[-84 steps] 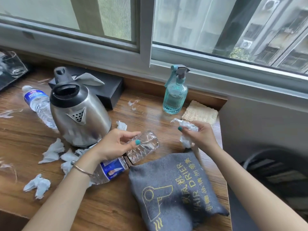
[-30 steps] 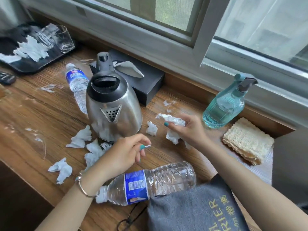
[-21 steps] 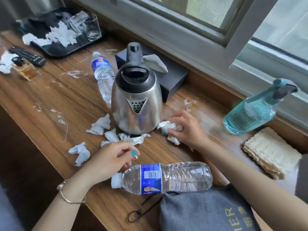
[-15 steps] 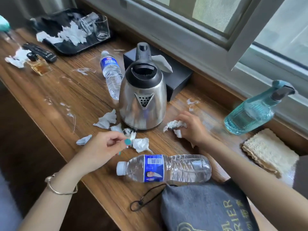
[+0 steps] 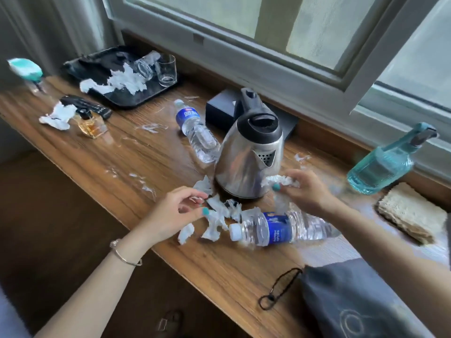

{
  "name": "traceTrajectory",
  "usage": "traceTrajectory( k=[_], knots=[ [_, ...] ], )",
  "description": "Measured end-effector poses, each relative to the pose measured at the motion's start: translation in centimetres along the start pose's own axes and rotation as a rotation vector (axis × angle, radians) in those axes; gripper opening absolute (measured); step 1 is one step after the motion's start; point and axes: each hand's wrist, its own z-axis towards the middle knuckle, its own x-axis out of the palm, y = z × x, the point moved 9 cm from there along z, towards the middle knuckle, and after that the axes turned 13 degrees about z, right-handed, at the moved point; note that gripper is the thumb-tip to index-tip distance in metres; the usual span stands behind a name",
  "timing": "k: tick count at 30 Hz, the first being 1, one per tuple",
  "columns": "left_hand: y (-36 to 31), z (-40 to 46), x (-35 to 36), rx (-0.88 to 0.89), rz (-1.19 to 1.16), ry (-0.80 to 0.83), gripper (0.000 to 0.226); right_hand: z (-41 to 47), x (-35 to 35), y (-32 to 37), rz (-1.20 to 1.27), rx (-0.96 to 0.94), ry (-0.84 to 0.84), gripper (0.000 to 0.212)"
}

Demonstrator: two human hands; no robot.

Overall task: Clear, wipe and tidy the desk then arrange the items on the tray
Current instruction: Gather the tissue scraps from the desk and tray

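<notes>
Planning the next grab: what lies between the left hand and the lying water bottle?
Crumpled white tissue scraps lie between left hand and bottle, head view.

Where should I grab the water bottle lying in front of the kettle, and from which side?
Grip the near water bottle around its blue-labelled middle, coming from above. It lies on its side along the desk edge, cap pointing left, so the round body is open on top. Tissue scraps crowd the cap end, and the right hand hovers behind it.

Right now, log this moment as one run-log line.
stage: gathering tissue scraps | left hand: reaching at scraps by kettle | right hand: holds tissue wad | tray: littered
</notes>
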Motion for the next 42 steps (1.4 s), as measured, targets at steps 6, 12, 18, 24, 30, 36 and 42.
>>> traceTrajectory(
  k=[6,12,18,24,30,36,42],
  knots=[
    [1.4,2.2,-0.9,0.092,0.029,0.057,0.029,-1.5,1.1,0.5,-0.017,0.152,-0.183,0.021],
    [0.0,2.4,-0.9,0.327,0.269,0.176,0.051,-3.0,3.1,2.9,-0.032,0.178,-0.243,0.015],
    [0.0,3.4,1.4,0.439,0.48,0.369,0.104,-4.0,3.8,3.1,0.023,0.238,-0.332,0.025],
    [-0.9,4.4,2.1,0.736,0.705,0.414,0.12,-6.0,4.9,2.5,0.124,0.399,-0.616,0.015],
    [0.5,4.6,3.2,0.931,0.838,0.538,0.105,-6.6,12.4,3.8,-0.069,0.69,-1.074,0.01],
    [-0.3,5.1,3.3,0.957,0.836,0.477,0.093,-5.9,15.1,2.3,-0.03,0.77,-1.032,0.01],
    [-0.1,6.4,2.1,1.056,0.828,0.577,0.095,-7.6,18.0,3.8,0.053,0.69,-1.039,0.021]
  ],
)
